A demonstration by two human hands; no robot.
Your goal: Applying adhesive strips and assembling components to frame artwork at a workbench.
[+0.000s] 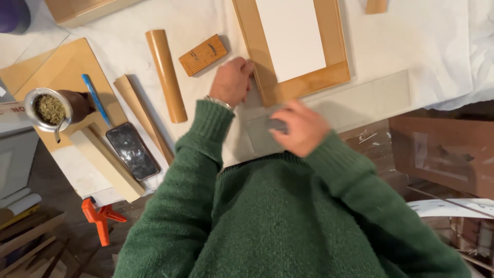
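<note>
Left grip curled closed, knuckles pressed against near-left corner of wooden frame. Frame lies flat on table, long axis running near-to-far, slightly tilted. Right grip, blurred, pinches small dark grey object near frame's near edge.

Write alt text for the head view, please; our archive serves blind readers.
A person in a green sweater presses the left hand against the corner of a wooden picture frame while the blurred right hand holds a small dark object over a clear sheet. Left lie a wooden cylinder, phone and orange clamp.
</note>
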